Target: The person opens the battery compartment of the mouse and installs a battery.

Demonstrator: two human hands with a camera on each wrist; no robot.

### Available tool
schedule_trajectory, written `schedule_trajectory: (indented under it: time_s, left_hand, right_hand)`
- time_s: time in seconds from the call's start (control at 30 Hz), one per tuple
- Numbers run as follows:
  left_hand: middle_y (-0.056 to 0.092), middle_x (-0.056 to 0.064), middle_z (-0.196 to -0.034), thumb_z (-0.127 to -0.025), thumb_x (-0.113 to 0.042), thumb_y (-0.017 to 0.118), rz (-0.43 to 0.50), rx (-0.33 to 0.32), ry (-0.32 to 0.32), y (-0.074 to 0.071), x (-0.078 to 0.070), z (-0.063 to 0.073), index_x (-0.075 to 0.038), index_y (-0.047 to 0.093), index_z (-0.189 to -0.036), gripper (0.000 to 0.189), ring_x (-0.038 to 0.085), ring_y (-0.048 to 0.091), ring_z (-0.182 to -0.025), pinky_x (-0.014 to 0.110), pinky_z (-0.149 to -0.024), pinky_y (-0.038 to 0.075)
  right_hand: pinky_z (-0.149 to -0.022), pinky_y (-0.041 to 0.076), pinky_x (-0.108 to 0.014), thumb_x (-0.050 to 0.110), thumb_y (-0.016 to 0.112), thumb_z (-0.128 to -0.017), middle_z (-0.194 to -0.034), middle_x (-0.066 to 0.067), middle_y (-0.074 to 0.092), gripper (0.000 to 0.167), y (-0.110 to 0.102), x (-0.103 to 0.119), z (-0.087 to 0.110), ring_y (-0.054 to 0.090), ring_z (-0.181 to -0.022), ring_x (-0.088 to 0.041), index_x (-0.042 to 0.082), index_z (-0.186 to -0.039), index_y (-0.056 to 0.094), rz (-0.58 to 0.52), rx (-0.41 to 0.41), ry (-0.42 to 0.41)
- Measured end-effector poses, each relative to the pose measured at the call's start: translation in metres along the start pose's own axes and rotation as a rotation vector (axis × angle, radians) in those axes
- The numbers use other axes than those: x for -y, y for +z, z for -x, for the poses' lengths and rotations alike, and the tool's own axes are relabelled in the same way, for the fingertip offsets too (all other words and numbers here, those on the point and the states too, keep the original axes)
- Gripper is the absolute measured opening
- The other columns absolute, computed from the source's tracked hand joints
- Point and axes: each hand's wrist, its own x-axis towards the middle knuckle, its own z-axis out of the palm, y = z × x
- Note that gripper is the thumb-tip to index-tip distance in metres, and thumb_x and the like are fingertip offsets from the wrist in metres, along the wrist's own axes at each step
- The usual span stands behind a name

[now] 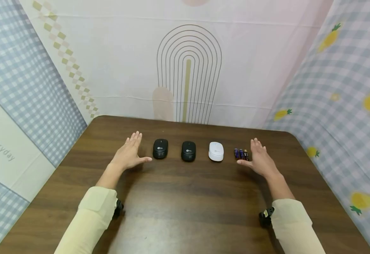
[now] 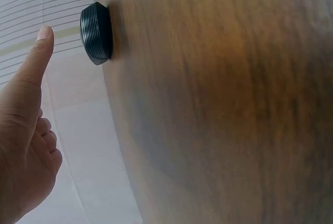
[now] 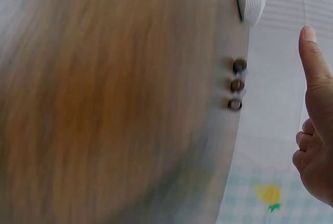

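On the left, my left hand (image 1: 128, 154) is held with fingers straight and thumb spread, nearest to a black computer mouse (image 1: 160, 148). A second black mouse (image 1: 188, 151) and a white mouse (image 1: 216, 151) lie in a row to its right. Past the white mouse are three batteries (image 1: 241, 154) side by side. My right hand (image 1: 261, 160) is spread just right of them, its thumb near their lower ends. Neither hand holds anything. The left wrist view shows a black mouse (image 2: 97, 33) beyond the thumb; the right wrist view shows the battery ends (image 3: 237, 85).
The brown wooden table (image 1: 185, 204) has its far edge against a pale patterned cloth (image 1: 124, 63). Checked cloths hang on both sides, the right one (image 1: 337, 116) printed with pineapples. A dark strapped device (image 1: 265, 217) sits at the right wrist.
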Motion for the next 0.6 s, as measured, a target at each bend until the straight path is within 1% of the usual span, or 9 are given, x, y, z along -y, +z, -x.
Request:
schedule_trajectory:
  time_s: [0.2, 0.37, 0.4, 0.6]
  left_hand:
    - [0.008, 0.027, -0.149, -0.079, -0.055, 0.063, 0.005, -0.004, 0.009, 0.003, 0.001, 0.000, 0.011, 0.010, -0.143, 0.106, 0.035, 0.005, -0.138, 0.046, -0.110, 0.009]
    - [0.007, 0.027, -0.149, -0.078, -0.053, 0.066, 0.013, -0.001, 0.002, 0.005, 0.002, 0.000, 0.011, 0.011, -0.142, 0.106, 0.035, 0.004, -0.138, 0.047, -0.110, 0.009]
    - [0.007, 0.027, -0.149, -0.078, -0.053, 0.066, 0.010, -0.001, 0.002, 0.005, 0.002, 0.001, 0.011, 0.011, -0.142, 0.106, 0.035, 0.004, -0.138, 0.047, -0.110, 0.009]
    - [0.009, 0.025, -0.150, -0.078, -0.054, 0.065, 0.018, 0.006, 0.012, 0.007, 0.000, -0.001, 0.009, 0.011, -0.143, 0.105, 0.033, 0.004, -0.138, 0.046, -0.110, 0.009]
  right_hand:
    - [-0.108, 0.002, -0.052, 0.049, 0.067, -0.079, -0.149, -0.028, -0.001, 0.108, 0.008, 0.026, -0.016, -0.001, -0.137, -0.036, -0.010, -0.143, 0.003, -0.009, -0.010, -0.050]
    - [-0.109, 0.005, -0.050, 0.049, 0.067, -0.079, -0.150, -0.026, 0.002, 0.107, 0.013, 0.050, -0.031, 0.000, -0.138, -0.035, -0.009, -0.143, 0.005, 0.011, 0.003, -0.077]
    - [-0.109, 0.007, -0.051, 0.050, 0.067, -0.079, -0.150, -0.025, 0.002, 0.107, 0.015, 0.056, -0.033, 0.001, -0.138, -0.035, -0.009, -0.144, 0.006, 0.013, 0.005, -0.077]
    - [-0.109, 0.009, -0.050, 0.050, 0.069, -0.077, -0.150, -0.025, 0.007, 0.106, 0.025, 0.091, -0.047, 0.006, -0.137, -0.035, -0.008, -0.144, 0.011, 0.020, 0.003, -0.148]
